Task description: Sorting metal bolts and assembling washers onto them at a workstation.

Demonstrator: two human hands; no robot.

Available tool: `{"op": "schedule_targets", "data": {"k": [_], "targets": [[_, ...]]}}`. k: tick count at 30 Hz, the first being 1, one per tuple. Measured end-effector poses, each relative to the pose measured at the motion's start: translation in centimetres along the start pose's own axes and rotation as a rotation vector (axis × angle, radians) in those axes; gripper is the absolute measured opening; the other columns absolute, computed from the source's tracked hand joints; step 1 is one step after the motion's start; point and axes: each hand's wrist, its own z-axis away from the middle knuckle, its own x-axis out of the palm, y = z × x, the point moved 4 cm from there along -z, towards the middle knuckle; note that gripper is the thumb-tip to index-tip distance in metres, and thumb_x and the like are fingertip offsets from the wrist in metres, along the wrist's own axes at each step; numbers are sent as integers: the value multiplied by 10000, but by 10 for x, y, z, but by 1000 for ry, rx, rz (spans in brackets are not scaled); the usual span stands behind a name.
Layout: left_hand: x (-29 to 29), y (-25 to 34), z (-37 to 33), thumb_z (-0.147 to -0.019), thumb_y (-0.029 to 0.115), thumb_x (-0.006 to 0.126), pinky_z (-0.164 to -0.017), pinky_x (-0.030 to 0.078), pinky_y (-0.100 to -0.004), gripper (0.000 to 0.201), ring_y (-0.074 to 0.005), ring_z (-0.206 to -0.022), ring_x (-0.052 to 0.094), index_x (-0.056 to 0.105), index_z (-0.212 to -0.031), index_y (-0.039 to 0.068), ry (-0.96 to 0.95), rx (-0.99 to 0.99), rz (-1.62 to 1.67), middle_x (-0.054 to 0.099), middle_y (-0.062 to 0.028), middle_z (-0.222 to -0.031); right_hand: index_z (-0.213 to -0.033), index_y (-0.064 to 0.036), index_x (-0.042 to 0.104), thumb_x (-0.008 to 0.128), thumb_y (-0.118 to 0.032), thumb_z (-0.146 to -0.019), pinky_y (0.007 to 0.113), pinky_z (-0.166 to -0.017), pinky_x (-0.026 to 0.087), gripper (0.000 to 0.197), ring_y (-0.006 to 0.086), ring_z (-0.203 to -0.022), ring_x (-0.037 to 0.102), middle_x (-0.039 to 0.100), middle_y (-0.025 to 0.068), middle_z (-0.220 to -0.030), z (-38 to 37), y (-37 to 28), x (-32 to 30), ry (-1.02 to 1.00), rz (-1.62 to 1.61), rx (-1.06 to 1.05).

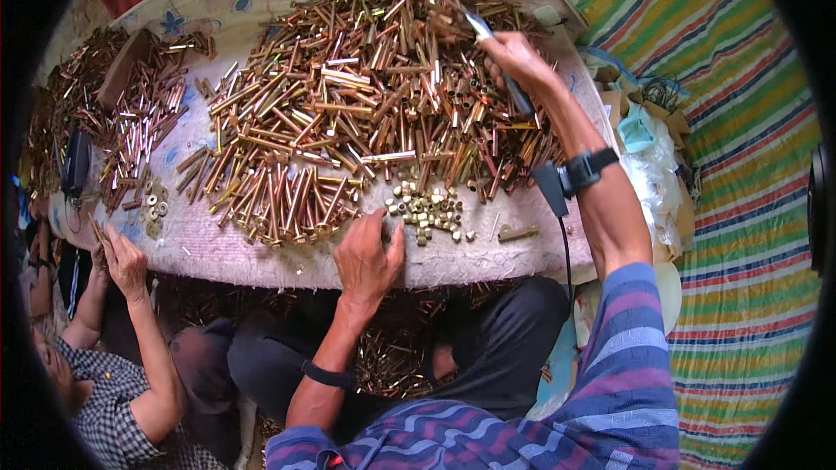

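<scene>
A table (531, 252) under a pale, patterned cover takes up most of the view. To its right hangs or lies a sheet (731, 235) striped in green, yellow, red, blue and white. On the table's middle and far part spreads the main heap (348, 109) of long coppery bolts, pointing every way, with a fan of them near the front edge. At the lower left sits a co-worker (104, 392) in a checked shirt, one raised hand near the table's edge. A smaller heap (157, 113) of bolts covers the table's left end.

Clear plastic (649, 178) bulges beside the table's right edge. The right hand (514, 65) reaches over the main heap, its fingers closed around a tool (520, 97) with a dark handle and bright metal end; the far tip is blurred among the bolts. The left hand (370, 252) is at the front edge, fingers bent, just beside the nuts; I cannot tell whether it grips anything. The small golden nuts (427, 209) lie loosely grouped in front of the main heap. Washers (155, 204) lie near the smaller heap.
</scene>
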Motion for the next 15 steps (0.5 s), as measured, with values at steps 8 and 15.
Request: {"op": "schedule_targets", "data": {"k": [8,15], "targets": [[0,1,2,-832,181,719,-658,496,-432,325,-333,-772,633,623,-1093,13,2,-3,26,643,-146,-855,-1134,-3,611,543,-370,-996,243,-450,400,398,39,-520,472,469,-65,-636,82,-22,1,-50,55,-34],[-3,-3,4,-829,186,725,-640,490,-434,323,-326,-762,631,627,-1082,11,23,2,36,638,-141,-843,-1167,-3,618,524,-284,-1009,297,-495,423,336,89,-542,506,508,2,-625,128,-31,11,22,243,-201]]}}
